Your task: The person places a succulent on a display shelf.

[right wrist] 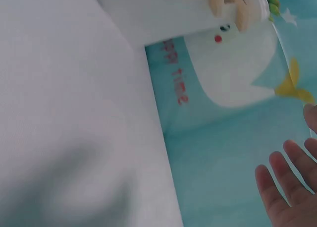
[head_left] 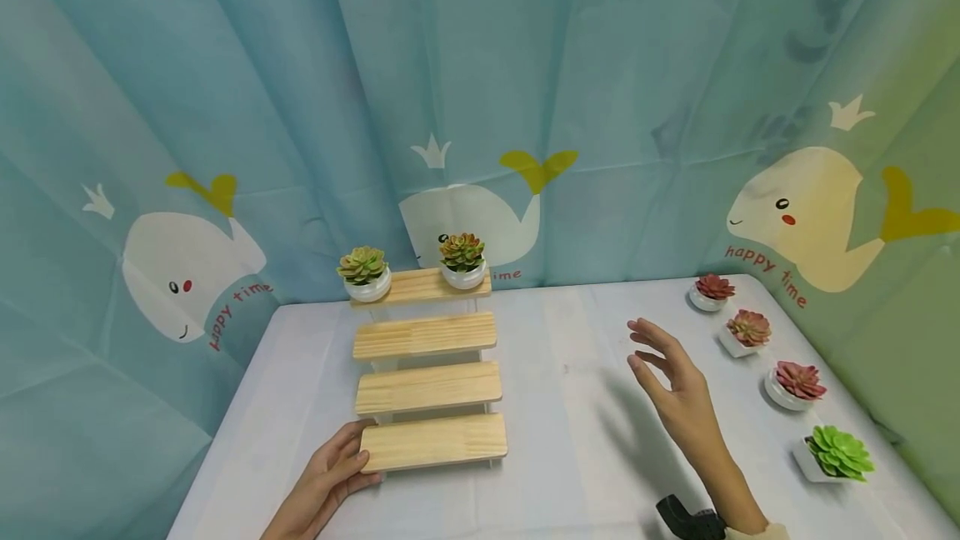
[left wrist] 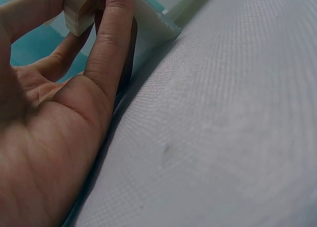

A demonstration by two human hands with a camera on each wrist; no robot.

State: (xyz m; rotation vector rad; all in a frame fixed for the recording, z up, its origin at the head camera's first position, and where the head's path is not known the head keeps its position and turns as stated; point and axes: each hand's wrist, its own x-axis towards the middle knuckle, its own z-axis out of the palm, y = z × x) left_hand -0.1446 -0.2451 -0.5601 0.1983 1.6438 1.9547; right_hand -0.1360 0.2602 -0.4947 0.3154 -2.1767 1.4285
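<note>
A wooden tiered display stand (head_left: 433,442) has several pale plank steps on clear supports. My left hand (head_left: 330,473) grips the left end of its lowest step, thumb at the front edge and fingers round the end; the left wrist view shows the wood end (left wrist: 79,14) between the fingers. On the top step sit two potted succulents in white pots, a yellow-green one (head_left: 364,273) at the left and a green-red one (head_left: 462,260) at the right. My right hand (head_left: 682,390) hovers over the table right of the stand, fingers apart and holding nothing.
Along the table's right side stand more potted succulents: a dark red one (head_left: 711,292), a pinkish one (head_left: 746,332), a rose one (head_left: 795,385) and a bright green one (head_left: 832,453). A whale-print curtain (head_left: 622,90) hangs behind the white-covered table (head_left: 555,407).
</note>
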